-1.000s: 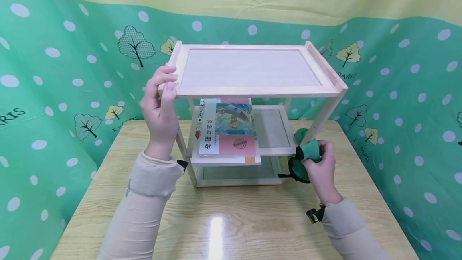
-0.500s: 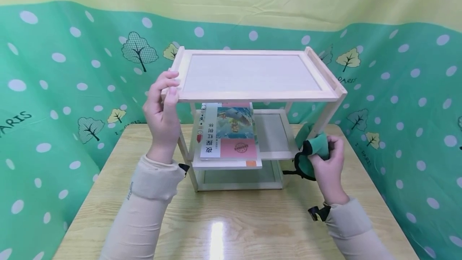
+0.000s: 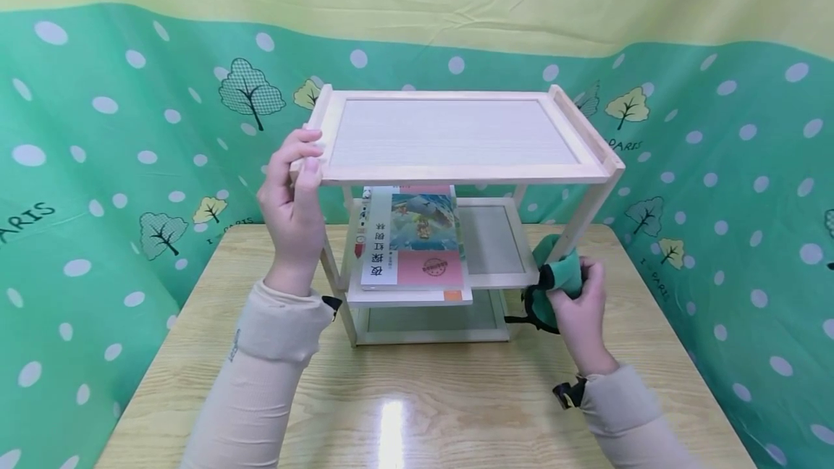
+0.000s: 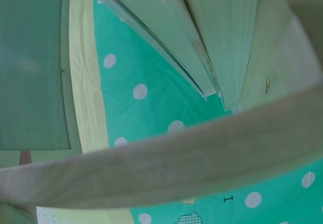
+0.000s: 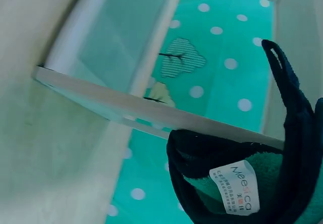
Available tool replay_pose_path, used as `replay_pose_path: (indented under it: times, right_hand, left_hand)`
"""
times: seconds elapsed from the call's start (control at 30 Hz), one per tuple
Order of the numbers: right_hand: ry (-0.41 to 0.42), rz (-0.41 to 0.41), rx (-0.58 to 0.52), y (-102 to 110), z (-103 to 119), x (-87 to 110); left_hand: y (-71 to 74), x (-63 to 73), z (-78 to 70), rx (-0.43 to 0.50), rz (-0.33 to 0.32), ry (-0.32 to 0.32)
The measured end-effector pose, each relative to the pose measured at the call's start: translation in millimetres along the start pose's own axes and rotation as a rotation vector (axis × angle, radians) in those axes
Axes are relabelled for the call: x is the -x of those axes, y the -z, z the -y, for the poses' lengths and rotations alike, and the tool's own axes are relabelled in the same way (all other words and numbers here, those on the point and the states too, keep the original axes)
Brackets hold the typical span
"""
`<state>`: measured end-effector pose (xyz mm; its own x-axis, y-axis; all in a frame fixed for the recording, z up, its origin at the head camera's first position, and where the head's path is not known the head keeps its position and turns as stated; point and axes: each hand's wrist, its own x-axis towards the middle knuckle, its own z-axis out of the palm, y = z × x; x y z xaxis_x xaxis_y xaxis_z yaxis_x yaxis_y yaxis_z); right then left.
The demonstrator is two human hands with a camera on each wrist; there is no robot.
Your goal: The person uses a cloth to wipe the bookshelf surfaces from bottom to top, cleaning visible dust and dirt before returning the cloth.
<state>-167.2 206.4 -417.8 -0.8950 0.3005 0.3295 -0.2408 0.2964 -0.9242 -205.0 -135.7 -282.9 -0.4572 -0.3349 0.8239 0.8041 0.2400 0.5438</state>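
Note:
A pale wooden three-tier rack [image 3: 449, 174] stands on the table. My left hand [image 3: 293, 216] grips its top shelf at the left front corner, thumb on the near side and fingers over the side rail. My right hand [image 3: 582, 313] pinches a green cleaning cloth [image 3: 565, 273] with black edging, folded round the right front leg [image 3: 589, 208] below the middle shelf's height. In the right wrist view the cloth [image 5: 270, 166] shows a white label and a black hanging loop beside the leg [image 5: 151, 110]. The left wrist view shows mostly rack boards; little of the hand is visible there.
A pink book [image 3: 417, 252] and other books beneath it lie on the left of the middle shelf, jutting past its front edge. The wooden table [image 3: 456, 411] extends in front. A green dotted curtain [image 3: 730, 252] surrounds the table on three sides.
My right hand and the cloth shifted right, then came back left and slightly down at the leg. My left hand keeps its grip on the rack. The head view has tilted a little upward.

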Motion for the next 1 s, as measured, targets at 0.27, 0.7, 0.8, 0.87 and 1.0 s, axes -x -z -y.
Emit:
replay_pose_path:
  times: [0.27,0.7,0.8,0.87,1.0]
  right_hand:
    - [-0.137,0.094,0.135,-6.0,-23.8,11.3]
    - [-0.167,0.167,0.244,-11.3,-46.5,19.3]
    - [-0.177,0.187,0.264,-11.9,-50.8,20.7]
    - [-0.198,0.212,0.281,-12.0,-54.9,21.5]
    - [-0.267,0.29,0.333,-10.8,-65.0,22.6]
  left_hand:
    - [-0.1,0.0,-0.8,0.003,0.0,0.007]
    - [-0.4,-0.4,0.0,0.011,-0.006,-0.002]
    - [-0.8,-0.8,0.3,0.015,-0.009,-0.004]
    - [-0.8,-0.8,0.2,0.013,-0.009,-0.003]
    - [-0.5,0.1,-0.4,0.006,-0.003,0.001]
